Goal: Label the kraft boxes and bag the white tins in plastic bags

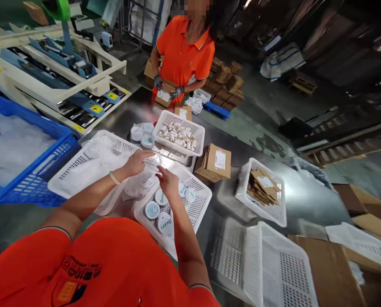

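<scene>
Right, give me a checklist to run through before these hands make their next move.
1. Left hand and right hand both at the clear plastic between them: ok.
2. Firm grip on that plastic: cannot tell; it is see-through and small in view.
3. Round tubs within reach: ok, it seems; their basket sits below the right forearm.
4. Unblocked view of that basket: not ok; the right forearm crosses it.
5. More plastic close by: ok; a heap lies by the left forearm.
6. Co-worker's gloved hands clear of this work: ok; they are on a carton farther off.
</scene>
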Tool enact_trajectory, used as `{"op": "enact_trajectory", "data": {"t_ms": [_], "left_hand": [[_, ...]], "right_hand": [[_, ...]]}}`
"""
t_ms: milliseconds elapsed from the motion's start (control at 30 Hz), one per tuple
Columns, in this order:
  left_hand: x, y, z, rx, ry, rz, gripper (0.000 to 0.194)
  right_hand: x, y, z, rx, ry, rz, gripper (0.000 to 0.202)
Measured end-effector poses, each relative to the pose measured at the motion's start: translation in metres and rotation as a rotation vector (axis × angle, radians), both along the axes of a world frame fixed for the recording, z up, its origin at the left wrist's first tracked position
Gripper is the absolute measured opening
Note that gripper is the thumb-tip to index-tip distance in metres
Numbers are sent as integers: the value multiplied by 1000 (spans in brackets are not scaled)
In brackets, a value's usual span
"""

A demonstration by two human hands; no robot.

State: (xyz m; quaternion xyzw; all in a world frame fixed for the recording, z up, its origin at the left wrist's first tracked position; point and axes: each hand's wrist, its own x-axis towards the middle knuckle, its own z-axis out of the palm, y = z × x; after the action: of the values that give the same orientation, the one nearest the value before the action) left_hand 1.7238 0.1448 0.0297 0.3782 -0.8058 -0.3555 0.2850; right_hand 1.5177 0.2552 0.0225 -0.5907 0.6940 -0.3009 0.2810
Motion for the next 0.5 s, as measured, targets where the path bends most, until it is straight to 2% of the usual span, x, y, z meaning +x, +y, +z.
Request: {"op": "enact_trajectory", "data": {"t_ms": [67, 100, 167, 233, 267, 333, 400, 500], "left_hand": [[10, 15, -14, -30, -59, -21, 70], [16, 27, -23, -20, -94, -47, 65], [28, 51, -40, 29, -140, -125, 52], [39, 65, -50, 65, -145, -184, 45], [45, 65, -51, 76, -127, -158, 41], [61, 46, -45, 74, -73, 13, 32], [85, 10, -33, 50, -24, 274, 25], [131, -50, -19, 8, 7, 609, 31]], "right_hand": [[2, 3, -13, -1, -72, 81, 15], [4, 5, -22, -26, -119, 108, 11], [13, 7, -40, -90, -145, 109, 21], [28, 4, -59, -70, 4, 107, 33], [38, 2, -68, -3, 132, 136, 39], [61, -3, -83, 189, 389, 275, 65], [82, -6, -95, 344, 566, 403, 93], [98, -7, -105, 428, 681, 463, 104]]}}
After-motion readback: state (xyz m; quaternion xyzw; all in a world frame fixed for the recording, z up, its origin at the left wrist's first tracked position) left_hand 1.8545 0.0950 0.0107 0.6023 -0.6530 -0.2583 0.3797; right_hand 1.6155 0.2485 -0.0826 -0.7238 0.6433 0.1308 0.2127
